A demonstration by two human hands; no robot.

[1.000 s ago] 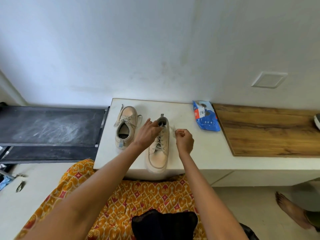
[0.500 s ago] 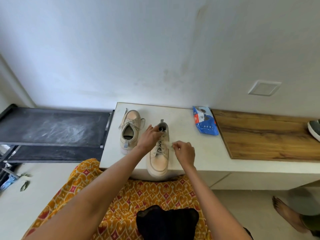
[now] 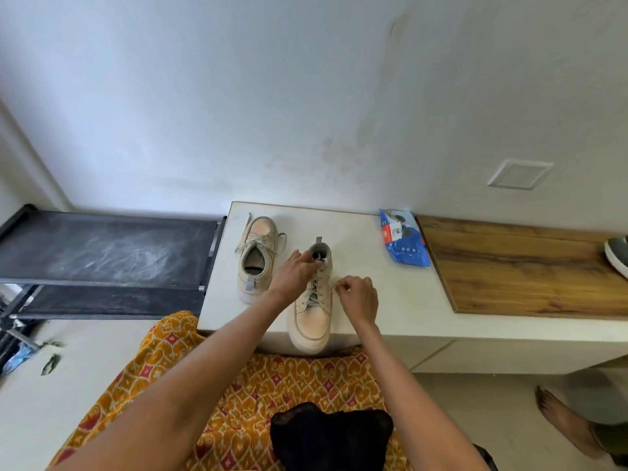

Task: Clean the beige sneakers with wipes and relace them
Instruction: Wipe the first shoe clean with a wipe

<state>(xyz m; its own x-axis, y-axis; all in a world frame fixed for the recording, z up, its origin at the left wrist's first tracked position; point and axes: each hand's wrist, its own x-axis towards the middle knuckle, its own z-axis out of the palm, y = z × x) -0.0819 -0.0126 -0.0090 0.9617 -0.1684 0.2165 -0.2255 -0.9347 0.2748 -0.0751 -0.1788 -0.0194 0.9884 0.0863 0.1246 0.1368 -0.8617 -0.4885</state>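
Sneakers [image 3: 289, 277] number two: left hand [image 3: 293, 274] grips one's collar, right hand [image 3: 359, 296] pinches its lace [image 3: 334, 281].

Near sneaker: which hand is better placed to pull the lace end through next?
Probably the right hand: it pinches the lace end beside the near sneaker. The left hand is at the collar, seemingly steadying the shoe.

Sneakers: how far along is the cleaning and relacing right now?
Done, apparently: both shoes have laces threaded, the far sneaker with loose ends. In hand: the left hand holds the near sneaker at its collar while the right hand pinches a lace end beside it. Left: finishing and tying both. The wipes pack lies apart, untouched; whether wiping is finished I cannot tell.
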